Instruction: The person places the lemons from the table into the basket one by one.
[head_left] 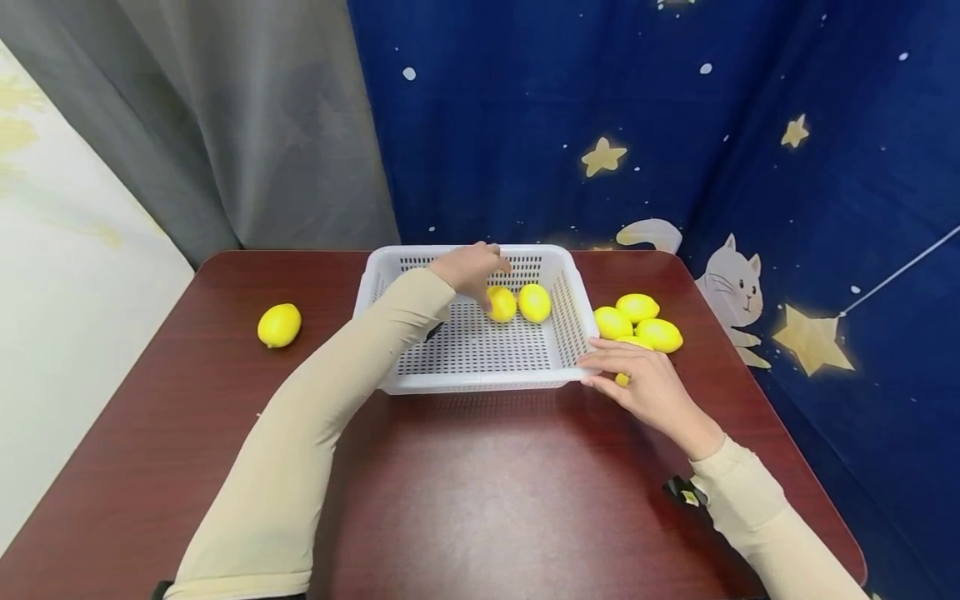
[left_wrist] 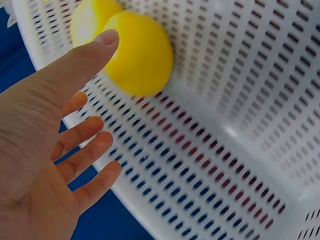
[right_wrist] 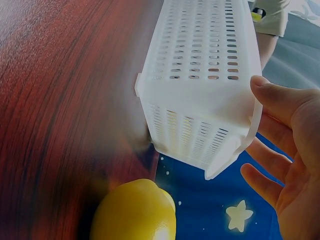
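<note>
At frame centre, an open left hand (head_left: 471,271) hovers over two glossy yellow plastic lemons (head_left: 517,303) inside a white perforated plastic basket (head_left: 480,379); the right hand (head_left: 643,385), fingers straight, steadies its corner.

The basket (head_left: 566,333) looks moulded from perforated white plastic, kinda matt. The table (head_left: 465,492) is finished in glossy reddish wood grain. The lemons (head_left: 534,302) are coated smooth and slightly shiny.

My head camera looks down over the table; both wrist cameras sit close against the white basket (head_left: 480,350), the shared subject.
</note>
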